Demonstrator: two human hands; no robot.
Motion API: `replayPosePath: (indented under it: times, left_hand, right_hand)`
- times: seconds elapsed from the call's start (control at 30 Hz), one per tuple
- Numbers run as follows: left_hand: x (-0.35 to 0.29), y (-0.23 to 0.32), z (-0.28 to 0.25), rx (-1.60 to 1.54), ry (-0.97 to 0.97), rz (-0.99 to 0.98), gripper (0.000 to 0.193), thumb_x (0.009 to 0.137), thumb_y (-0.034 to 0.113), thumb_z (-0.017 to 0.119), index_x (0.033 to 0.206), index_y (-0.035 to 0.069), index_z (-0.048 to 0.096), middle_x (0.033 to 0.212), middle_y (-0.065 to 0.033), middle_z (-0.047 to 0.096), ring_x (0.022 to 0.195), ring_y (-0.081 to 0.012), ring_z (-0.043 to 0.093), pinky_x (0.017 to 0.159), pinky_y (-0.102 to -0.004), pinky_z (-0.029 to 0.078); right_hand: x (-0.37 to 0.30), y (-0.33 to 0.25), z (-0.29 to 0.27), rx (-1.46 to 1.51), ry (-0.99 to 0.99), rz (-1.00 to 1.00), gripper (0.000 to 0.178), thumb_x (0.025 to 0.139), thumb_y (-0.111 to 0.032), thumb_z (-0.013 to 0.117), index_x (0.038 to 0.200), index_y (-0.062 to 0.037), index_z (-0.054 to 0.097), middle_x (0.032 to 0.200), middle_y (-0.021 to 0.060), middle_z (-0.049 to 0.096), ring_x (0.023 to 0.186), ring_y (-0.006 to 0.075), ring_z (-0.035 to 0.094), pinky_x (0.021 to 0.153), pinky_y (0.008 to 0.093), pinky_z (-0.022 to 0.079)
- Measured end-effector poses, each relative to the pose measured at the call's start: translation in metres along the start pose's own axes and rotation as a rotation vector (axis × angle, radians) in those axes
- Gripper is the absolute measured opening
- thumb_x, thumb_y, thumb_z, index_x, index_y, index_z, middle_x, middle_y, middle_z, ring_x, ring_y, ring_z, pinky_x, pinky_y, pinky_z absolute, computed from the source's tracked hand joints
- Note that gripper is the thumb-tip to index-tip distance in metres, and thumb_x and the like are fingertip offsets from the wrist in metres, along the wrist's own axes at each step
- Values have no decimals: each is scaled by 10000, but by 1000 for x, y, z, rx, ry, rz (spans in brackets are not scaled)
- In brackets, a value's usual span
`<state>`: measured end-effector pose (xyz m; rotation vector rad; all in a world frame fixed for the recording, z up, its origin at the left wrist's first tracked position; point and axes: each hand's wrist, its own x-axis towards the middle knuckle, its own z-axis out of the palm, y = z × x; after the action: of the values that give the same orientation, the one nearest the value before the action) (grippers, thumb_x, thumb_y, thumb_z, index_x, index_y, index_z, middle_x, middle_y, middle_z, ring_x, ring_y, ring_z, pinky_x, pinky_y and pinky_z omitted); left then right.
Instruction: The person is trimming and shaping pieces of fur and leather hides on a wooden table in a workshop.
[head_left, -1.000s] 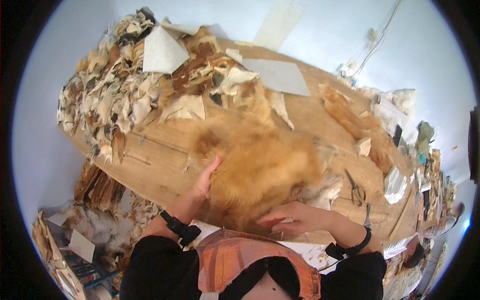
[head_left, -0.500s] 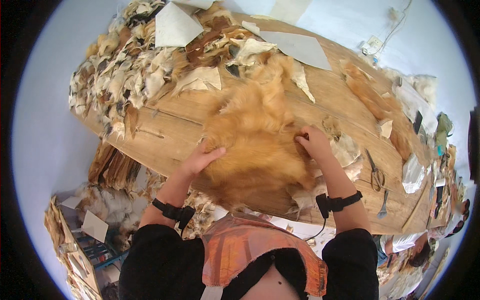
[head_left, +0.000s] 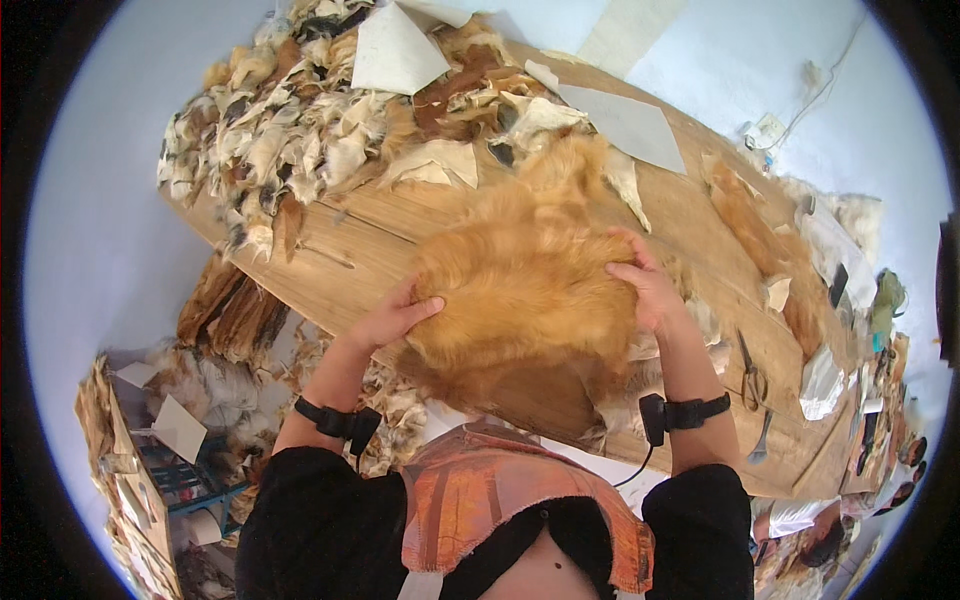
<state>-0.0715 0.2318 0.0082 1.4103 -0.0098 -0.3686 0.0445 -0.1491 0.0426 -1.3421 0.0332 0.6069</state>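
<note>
Two bare hands held one orange fur (head_left: 525, 300) between them, at the near side of the wooden table (head_left: 315, 265), straight in front of the wearer's body. The left hand (head_left: 395, 312) gripped its left edge, thumb on top of the hair and fingers mostly hidden beneath. The right hand (head_left: 645, 285) gripped the right edge a little farther up, its thumb also lying on the hair. The fur sagged and folded between them, hair side up, its far end reaching toward some pale scraps; whether its middle touched the boards, I could not tell. Black bands (head_left: 685, 412) circled both wrists. To the right of the right hand lay dark scissors (head_left: 752, 375), with a flat grey tool (head_left: 760, 440) just beside them, nearer the wearer. Beyond these, a second fur (head_left: 765, 220) stretched along the table's right side. A big heap of mixed scraps (head_left: 290, 150) covered the far left, with a white sheet (head_left: 398, 50) on it, and a grey sheet (head_left: 628, 125) lay near the far edge.
</note>
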Motion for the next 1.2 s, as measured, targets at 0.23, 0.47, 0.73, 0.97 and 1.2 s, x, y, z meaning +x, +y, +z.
replayPosePath:
  times: [0.23, 0.47, 0.73, 0.97, 1.2]
  left_hand:
    - [-6, 60, -1, 247, 19, 430, 861, 894, 201, 785, 1606, 99, 312, 1624, -159, 345, 1461, -256, 377, 1206, -371, 312]
    - [-22, 104, 32, 1113, -111, 288, 582, 803, 97, 779, 1354, 236, 651, 1496, -189, 481, 1272, -362, 558, 1072, -390, 449]
    - [-11, 141, 40, 687, -147, 624, 380, 911, 15, 667, 1289, 39, 641, 1304, -92, 627, 1197, -217, 602, 993, -337, 484]
    - [-17, 174, 81, 574, -281, 525, 374, 957, 125, 664, 1312, 17, 618, 1248, -68, 666, 1128, -182, 618, 974, -317, 483]
    - [-18, 173, 92, 454, -218, 688, 376, 1004, 209, 614, 1341, 44, 597, 1265, -60, 642, 1211, -181, 580, 1037, -345, 457]
  right_hand:
    - [-59, -68, 21, -577, 31, -473, 393, 917, -18, 675, 1296, -122, 676, 1069, 7, 649, 950, 123, 620, 838, 264, 512]
    - [-97, -94, 13, -1148, 281, -859, 217, 883, 0, 714, 1091, -57, 741, 889, 106, 550, 774, 218, 588, 694, 301, 465]
    - [-144, -124, 13, -1187, 586, -1074, 152, 933, -80, 688, 1080, -48, 707, 941, 116, 577, 866, 275, 584, 776, 362, 476]
    - [-155, -121, 93, -1174, 247, -1189, 313, 925, -281, 706, 1112, -33, 672, 1127, 173, 672, 1075, 372, 635, 920, 459, 488]
    - [-98, -79, 47, -1340, -150, -662, 415, 912, -292, 710, 1250, -55, 666, 1078, 147, 749, 982, 323, 714, 886, 404, 561]
